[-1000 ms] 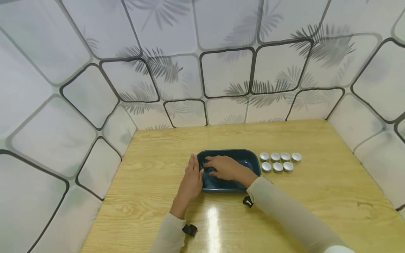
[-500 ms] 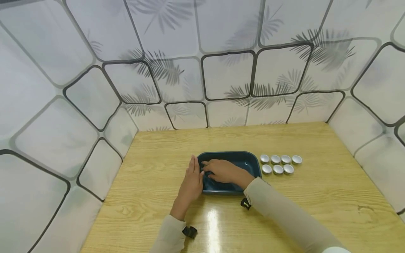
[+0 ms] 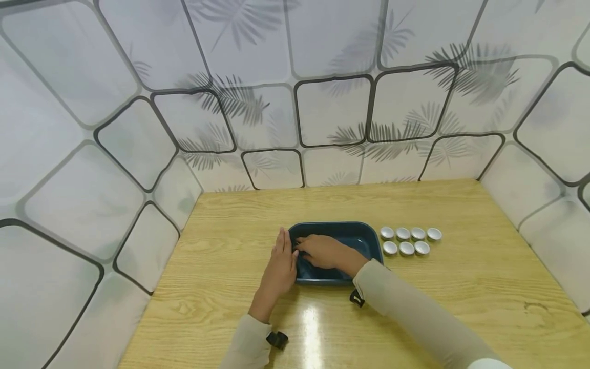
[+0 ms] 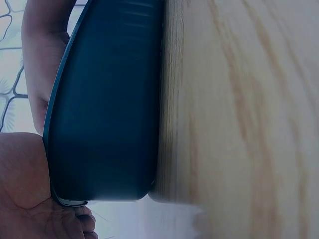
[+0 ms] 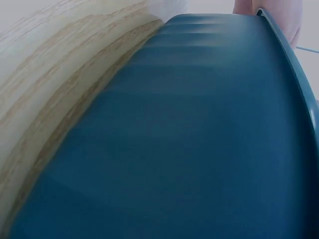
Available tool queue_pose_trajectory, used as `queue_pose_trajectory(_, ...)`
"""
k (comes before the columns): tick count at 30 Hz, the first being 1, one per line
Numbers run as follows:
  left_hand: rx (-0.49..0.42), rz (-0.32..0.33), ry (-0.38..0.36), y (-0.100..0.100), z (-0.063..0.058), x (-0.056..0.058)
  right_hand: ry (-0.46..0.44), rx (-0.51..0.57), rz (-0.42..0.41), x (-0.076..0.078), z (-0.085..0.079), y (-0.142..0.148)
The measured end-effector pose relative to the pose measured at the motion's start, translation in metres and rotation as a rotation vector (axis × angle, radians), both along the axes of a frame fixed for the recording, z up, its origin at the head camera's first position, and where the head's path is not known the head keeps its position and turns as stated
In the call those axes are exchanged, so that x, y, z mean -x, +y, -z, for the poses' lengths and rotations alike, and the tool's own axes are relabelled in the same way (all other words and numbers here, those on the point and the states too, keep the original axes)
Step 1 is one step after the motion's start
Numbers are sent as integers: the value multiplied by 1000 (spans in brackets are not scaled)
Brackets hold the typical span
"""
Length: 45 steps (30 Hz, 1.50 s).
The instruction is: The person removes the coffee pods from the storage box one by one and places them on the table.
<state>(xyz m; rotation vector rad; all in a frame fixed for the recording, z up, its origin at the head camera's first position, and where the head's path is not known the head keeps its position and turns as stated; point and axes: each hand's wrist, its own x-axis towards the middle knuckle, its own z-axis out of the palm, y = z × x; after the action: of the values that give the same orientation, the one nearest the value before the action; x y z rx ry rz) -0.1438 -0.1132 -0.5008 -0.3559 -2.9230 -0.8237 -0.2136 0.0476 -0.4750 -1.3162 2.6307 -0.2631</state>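
The left hand (image 3: 279, 267) rests along the left rim of a dark blue rectangular tray (image 3: 324, 281), its fingers straight and together. In the left wrist view, the left palm (image 4: 25, 179) lies at the tray's corner. Inside the tray is the right hand (image 3: 327, 251), palm down, fingertips at the left inner wall beside the left hand. Its fingers look slightly bent; whether something small is between the fingertips is hidden. The right wrist view shows mostly the tray's outer wall (image 5: 189, 124), with part of the left hand (image 5: 279, 22) at the far rim.
Several small white cups (image 3: 406, 249) stand in two rows just right of the tray. The wooden table (image 3: 221, 236) meets patterned walls (image 3: 336, 113) at the back and both sides. Black wrist cameras (image 3: 277, 340) sit below both sleeves.
The right hand's fingers, more spread before, have drawn slightly closer together at the tray's left inner wall. The left hand keeps its place on the rim. The whole view has shifted slightly.
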Motion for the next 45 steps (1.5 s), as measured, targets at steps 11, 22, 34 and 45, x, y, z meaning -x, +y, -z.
queue_pose_trajectory(11, -3, -1, -8, -2, 3, 2, 81, 27, -10, 2, 6, 3)
queue_pose_trajectory(22, 6, 3, -5, -1, -1, 0, 230, 7, 41, -3, 14, 3)
queue_pose_trajectory(34, 11, 4, 20, -1, 0, -1, 170, -11, 102, -6, 8, 1)
queue_pose_trajectory(45, 6, -6, 20, -1, 2, -1, 112, 104, 160, -15, -7, 15)
